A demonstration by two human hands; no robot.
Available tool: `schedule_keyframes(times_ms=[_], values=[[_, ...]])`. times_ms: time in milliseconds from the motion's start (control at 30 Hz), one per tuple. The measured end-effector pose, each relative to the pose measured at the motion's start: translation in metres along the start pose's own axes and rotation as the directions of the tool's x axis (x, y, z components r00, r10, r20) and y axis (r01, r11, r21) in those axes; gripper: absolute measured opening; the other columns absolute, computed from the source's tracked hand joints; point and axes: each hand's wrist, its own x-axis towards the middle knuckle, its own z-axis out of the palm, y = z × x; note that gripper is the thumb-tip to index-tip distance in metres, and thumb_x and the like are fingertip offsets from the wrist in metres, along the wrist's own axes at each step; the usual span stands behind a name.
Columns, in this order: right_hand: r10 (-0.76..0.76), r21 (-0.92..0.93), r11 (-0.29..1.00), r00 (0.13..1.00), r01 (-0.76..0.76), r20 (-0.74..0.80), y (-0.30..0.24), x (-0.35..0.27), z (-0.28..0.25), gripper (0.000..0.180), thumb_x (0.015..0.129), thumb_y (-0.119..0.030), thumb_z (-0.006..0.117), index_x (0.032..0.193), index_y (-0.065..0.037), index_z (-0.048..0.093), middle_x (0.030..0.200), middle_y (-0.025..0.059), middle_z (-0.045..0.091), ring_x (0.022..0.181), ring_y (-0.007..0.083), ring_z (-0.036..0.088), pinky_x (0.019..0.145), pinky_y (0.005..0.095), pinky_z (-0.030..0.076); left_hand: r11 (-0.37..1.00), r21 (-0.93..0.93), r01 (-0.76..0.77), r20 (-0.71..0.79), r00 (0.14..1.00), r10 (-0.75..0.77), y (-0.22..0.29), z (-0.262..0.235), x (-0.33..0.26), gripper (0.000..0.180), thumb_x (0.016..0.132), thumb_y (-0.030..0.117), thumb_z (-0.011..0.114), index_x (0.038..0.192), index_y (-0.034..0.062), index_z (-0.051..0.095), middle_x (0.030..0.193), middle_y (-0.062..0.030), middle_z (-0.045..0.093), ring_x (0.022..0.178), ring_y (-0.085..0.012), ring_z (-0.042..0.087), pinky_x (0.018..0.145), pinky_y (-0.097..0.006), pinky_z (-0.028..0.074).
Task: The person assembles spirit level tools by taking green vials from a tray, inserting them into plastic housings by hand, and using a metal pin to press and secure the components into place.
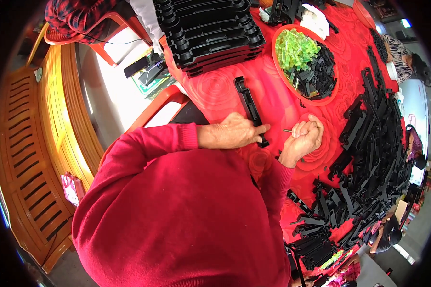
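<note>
A long, narrow black plastic bar (247, 99) with a channel along it lies on the red tablecloth in front of me. My left hand (232, 131) is closed on its near end, one finger reaching across it. To its right, my right hand (304, 137) makes a fist around a thin metal rod (287, 130), whose tip points left toward the bar. The rest of the rod is hidden in the fingers. Beyond my hands stands an orange-red basin (339, 79) with yellow-green clear pieces (294, 48) and small black pieces (321, 71).
Stacked black plastic frames (210, 33) stand at the far left of the table. A large heap of black plastic bars (368, 153) spreads along the right side. A red plastic chair (163, 98) and wooden bench (31, 158) are at the left. Other people are around the table.
</note>
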Motion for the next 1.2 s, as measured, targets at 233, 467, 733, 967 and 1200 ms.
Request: schedule_keyframes(times_ms=[233,467,733,967,1200], values=[[-0.008,-0.014,1.0,0.999,0.009,0.035,0.002,-0.004,-0.004,0.017,0.09,-0.004,0.039,0.091,0.002,0.055,0.053,-0.0035,0.032,0.04,0.005,0.028,0.036,0.0199,0.024,0.978,0.194,-0.073,-0.055,0.995,0.085,-0.003,0.005,0.004,0.037,0.091,0.047,0.046,0.084,0.0121,0.055,0.045,-0.0066,0.051,0.043,-0.0215,0.056,0.04,-0.035,0.041],[0.009,0.054,0.998,0.999,-0.011,0.038,0.003,-0.006,-0.008,0.018,0.089,-0.005,0.038,0.091,0.002,0.055,0.054,-0.0041,0.03,0.041,0.0046,0.026,0.037,0.0202,0.023,0.941,0.277,-0.192,0.088,0.981,0.174,-0.026,-0.03,-0.021,0.025,0.088,0.037,0.053,0.082,0.0132,0.054,0.053,-0.0043,0.053,0.052,-0.0212,0.059,0.045,-0.035,0.042],[0.07,0.188,0.977,0.988,-0.096,0.137,0.013,-0.006,0.017,0.021,0.086,-0.003,0.037,0.095,0.004,0.055,0.05,-0.0033,0.028,0.039,0.0066,0.024,0.036,0.0213,0.024,0.9,0.353,-0.253,0.278,0.948,0.157,-0.055,-0.064,-0.055,0.042,0.075,0.014,0.056,0.117,0.0123,0.054,0.08,-0.009,0.055,0.074,-0.0235,0.059,0.063,-0.034,0.048],[0.07,0.257,0.955,0.955,-0.148,0.288,0.042,-0.002,0.061,0.018,0.087,-0.005,0.039,0.093,0.003,0.053,0.051,-0.0033,0.028,0.039,0.0068,0.023,0.038,0.0228,0.023,0.961,0.25,0.116,-0.081,0.992,-0.099,-0.034,-0.035,-0.054,0.057,0.075,0.034,0.067,0.127,0.0144,0.052,0.093,-0.0138,0.052,0.086,-0.0263,0.056,0.071,-0.038,0.051],[0.191,0.095,0.97,0.942,-0.225,0.276,0.064,-0.008,0.078,0.017,0.086,-0.004,0.039,0.091,0.003,0.054,0.053,-0.0027,0.03,0.04,0.0063,0.024,0.038,0.0221,0.025,0.956,0.176,0.236,-0.066,0.971,-0.228,-0.039,-0.018,-0.047,0.053,0.076,0.028,0.068,0.126,0.0196,0.055,0.094,-0.011,0.049,0.084,-0.0254,0.055,0.07,-0.037,0.052]])
